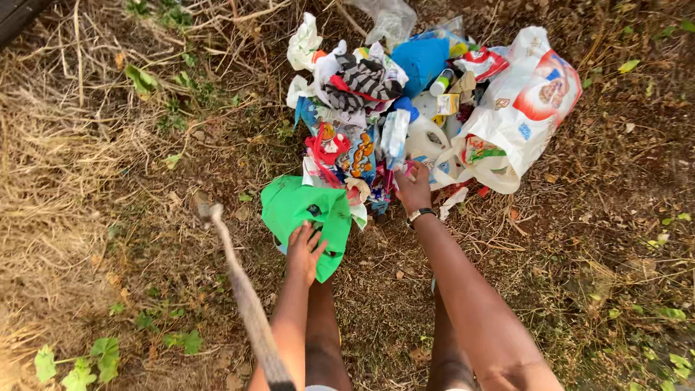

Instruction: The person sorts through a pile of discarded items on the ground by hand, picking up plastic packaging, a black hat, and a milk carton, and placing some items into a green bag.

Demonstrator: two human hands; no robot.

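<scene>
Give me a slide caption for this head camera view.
Left hand on a green plastic bag, right hand reaching into a litter pile on dry grass.

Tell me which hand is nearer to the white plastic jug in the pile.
Right. The right hand reaches into the litter just below the white plastic jug; the left hand rests on the green bag, farther off.

Outdoors, daylight, soft shade. Bare brown soil (579, 239) strewn with dry leaves and twigs. Matted dry straw-coloured grass (43, 166) at left. Small green weeds (79, 362) lower left, sparse green shoots (673, 318) along right edge. Dark edge (18, 14) top-left corner.
</scene>
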